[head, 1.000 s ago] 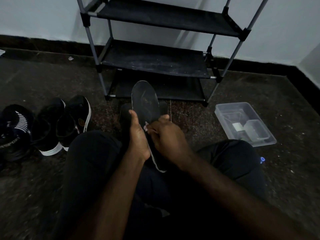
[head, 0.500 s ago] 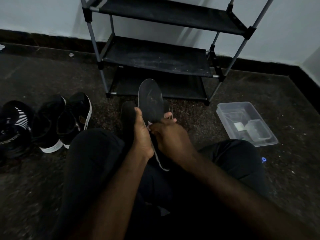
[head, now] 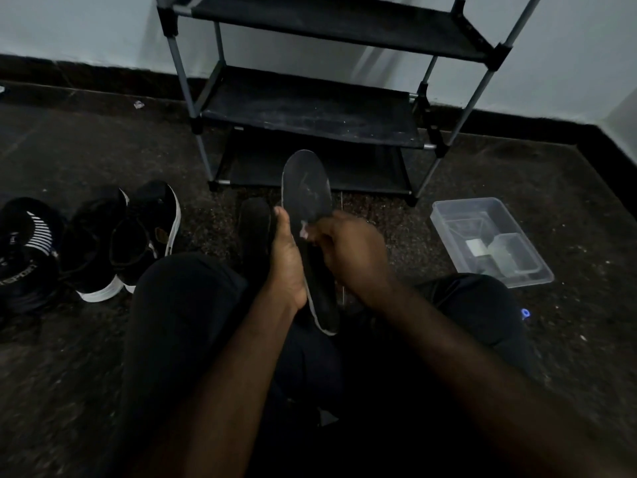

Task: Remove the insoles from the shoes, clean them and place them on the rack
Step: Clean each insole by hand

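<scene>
The insole (head: 305,188) is dark grey with a pale rim and pale scratchy marks, the little cloth (head: 304,233) on it is white, and the rack (head: 310,112) has black shelves on grey poles. By the left edge of the floor (head: 568,208), two black shoes (head: 113,250) have white soles, and another black shoe (head: 27,243) has white stripes. The floor is dark with tiny light specks, and the box (head: 448,215) is see-through.

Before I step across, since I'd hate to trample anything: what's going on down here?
A person sits on the floor cleaning a shoe insole. The left hand grips the insole, toe end raised toward the shoe rack, while the right hand pinches a small pale scrap, likely a wipe, against its surface. The insole is not yet on the rack. Dark shoes sit on the floor to the person's left, a clear plastic tub to the right.
</scene>
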A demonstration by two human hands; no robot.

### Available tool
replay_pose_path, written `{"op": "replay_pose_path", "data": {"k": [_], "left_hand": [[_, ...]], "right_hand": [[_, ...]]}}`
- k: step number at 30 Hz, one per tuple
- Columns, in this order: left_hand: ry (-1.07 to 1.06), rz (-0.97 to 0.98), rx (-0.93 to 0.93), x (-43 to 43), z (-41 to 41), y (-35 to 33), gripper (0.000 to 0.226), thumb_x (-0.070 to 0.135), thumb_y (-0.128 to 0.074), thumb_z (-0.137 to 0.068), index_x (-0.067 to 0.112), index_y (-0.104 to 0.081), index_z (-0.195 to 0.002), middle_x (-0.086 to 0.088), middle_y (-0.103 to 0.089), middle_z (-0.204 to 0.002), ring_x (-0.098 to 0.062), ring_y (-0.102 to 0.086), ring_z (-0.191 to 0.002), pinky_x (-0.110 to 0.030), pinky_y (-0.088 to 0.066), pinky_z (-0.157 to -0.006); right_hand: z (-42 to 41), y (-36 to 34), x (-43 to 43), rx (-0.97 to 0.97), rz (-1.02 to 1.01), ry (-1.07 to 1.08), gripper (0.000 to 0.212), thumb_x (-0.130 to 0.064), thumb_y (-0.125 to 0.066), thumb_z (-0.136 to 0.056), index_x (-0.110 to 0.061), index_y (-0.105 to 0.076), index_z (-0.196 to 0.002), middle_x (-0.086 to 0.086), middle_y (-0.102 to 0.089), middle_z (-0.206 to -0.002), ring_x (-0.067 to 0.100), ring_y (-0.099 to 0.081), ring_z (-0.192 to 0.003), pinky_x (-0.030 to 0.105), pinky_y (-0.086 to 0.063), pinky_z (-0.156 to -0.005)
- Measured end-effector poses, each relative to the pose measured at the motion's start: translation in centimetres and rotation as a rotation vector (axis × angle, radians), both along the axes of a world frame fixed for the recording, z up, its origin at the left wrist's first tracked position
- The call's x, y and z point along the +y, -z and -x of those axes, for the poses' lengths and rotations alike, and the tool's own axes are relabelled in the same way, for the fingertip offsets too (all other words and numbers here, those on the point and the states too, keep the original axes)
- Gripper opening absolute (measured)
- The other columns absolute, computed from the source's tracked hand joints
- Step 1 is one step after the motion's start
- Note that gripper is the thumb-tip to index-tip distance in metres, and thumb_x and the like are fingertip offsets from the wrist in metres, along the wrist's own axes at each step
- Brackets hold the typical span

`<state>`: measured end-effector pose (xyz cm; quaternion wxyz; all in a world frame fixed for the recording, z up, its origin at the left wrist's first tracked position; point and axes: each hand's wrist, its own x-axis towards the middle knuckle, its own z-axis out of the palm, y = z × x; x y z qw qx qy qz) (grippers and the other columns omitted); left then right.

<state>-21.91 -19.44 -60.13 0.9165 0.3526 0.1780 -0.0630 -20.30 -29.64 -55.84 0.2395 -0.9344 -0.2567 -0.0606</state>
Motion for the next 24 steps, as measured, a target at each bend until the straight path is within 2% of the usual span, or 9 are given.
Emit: {"op": "replay_pose_path", "data": {"k": [3,6,8,10,12,14,17,20,24], "left_hand": [[0.016,0.015,-0.011,-0.5,0.3,-0.3,0.076,0.071,-0.021,-0.093,0.016,-0.062,-0.124,-0.014,-0.067,-0.122,-0.026,-0.065,-0.112,-0.043,-0.049,-0.095],[-0.009,-0.008,-0.005,0.3,0.3,0.3,0.083,0.072,-0.023,-0.092,0.007,-0.059,-0.129,-0.016,-0.066,-0.124,-0.027,-0.062,-0.116,-0.042,-0.048,-0.099],[0.003,-0.049,-0.013,0.7,0.2,0.8,0.092,0.076,-0.023,-0.09,0.0,-0.058,-0.128,-0.018,-0.065,-0.125,-0.03,-0.061,-0.119,-0.045,-0.043,-0.106],[0.003,-0.046,-0.017,0.4,0.1,0.8,0.09,0.075,-0.024,-0.09,0.0,-0.06,-0.125,-0.019,-0.064,-0.126,-0.032,-0.059,-0.121,-0.046,-0.041,-0.108],[-0.002,-0.025,-0.032,-0.1,0.0,0.6,0.082,0.071,-0.024,-0.093,0.007,-0.06,-0.128,-0.018,-0.062,-0.129,-0.03,-0.057,-0.124,-0.044,-0.042,-0.107],[-0.014,0.007,-0.046,-0.4,-0.2,0.7,0.073,0.068,-0.025,-0.095,0.014,-0.061,-0.129,-0.015,-0.063,-0.129,-0.029,-0.058,-0.122,-0.045,-0.043,-0.105],[-0.018,0.023,-0.045,-0.1,0.1,0.8,0.078,0.07,-0.026,-0.094,0.011,-0.056,-0.134,-0.016,-0.061,-0.132,-0.03,-0.057,-0.124,-0.046,-0.042,-0.106],[0.001,-0.006,-0.021,0.3,0.3,0.7,0.087,0.074,-0.025,-0.091,0.003,-0.058,-0.129,-0.018,-0.064,-0.126,-0.031,-0.061,-0.118,-0.046,-0.045,-0.104],[-0.007,-0.012,-0.028,-0.2,0.2,0.4,0.082,0.072,-0.025,-0.092,0.008,-0.056,-0.134,-0.02,-0.059,-0.132,-0.031,-0.058,-0.122,-0.046,-0.045,-0.104]], "right_hand": [[-1.6,0.2,-0.3,0.004,-0.023,0.106,0.023,-0.036,-0.054,-0.096,-0.025,-0.074,-0.099,0.0,-0.067,-0.097,0.02,-0.065,-0.085,0.034,-0.053,-0.072],[0.3,0.6,0.7,0.054,-0.077,-0.028,0.017,-0.022,-0.058,-0.093,-0.021,-0.075,-0.098,0.0,-0.07,-0.095,0.015,-0.065,-0.084,0.035,-0.054,-0.076],[2.0,0.7,0.8,0.066,-0.07,-0.103,0.018,-0.014,-0.058,-0.09,-0.019,-0.075,-0.098,0.002,-0.069,-0.094,0.019,-0.065,-0.08,0.037,-0.054,-0.071],[2.2,0.4,0.4,0.022,-0.019,-0.088,0.019,-0.018,-0.058,-0.091,-0.023,-0.074,-0.099,0.0,-0.068,-0.095,0.021,-0.066,-0.081,0.034,-0.053,-0.068],[0.7,0.5,-0.1,-0.038,0.018,0.001,0.017,-0.026,-0.057,-0.093,-0.027,-0.072,-0.101,-0.001,-0.068,-0.098,0.022,-0.065,-0.084,0.032,-0.052,-0.068],[-0.9,0.7,-0.4,-0.02,0.033,0.11,0.018,-0.032,-0.056,-0.095,-0.025,-0.072,-0.101,0.001,-0.067,-0.1,0.025,-0.065,-0.088,0.035,-0.053,-0.071],[-0.3,0.9,0.0,0.034,-0.056,0.107,0.014,-0.018,-0.061,-0.091,-0.022,-0.074,-0.097,0.001,-0.071,-0.097,0.02,-0.067,-0.087,0.032,-0.054,-0.076],[2.6,0.9,0.8,0.065,-0.086,-0.018,0.021,-0.008,-0.058,-0.088,-0.019,-0.074,-0.096,0.001,-0.072,-0.096,0.02,-0.067,-0.083,0.038,-0.056,-0.073],[1.0,1.0,0.0,0.005,0.01,0.06,0.02,-0.018,-0.059,-0.09,-0.029,-0.072,-0.1,-0.003,-0.071,-0.099,0.018,-0.067,-0.087,0.036,-0.055,-0.074]]}}
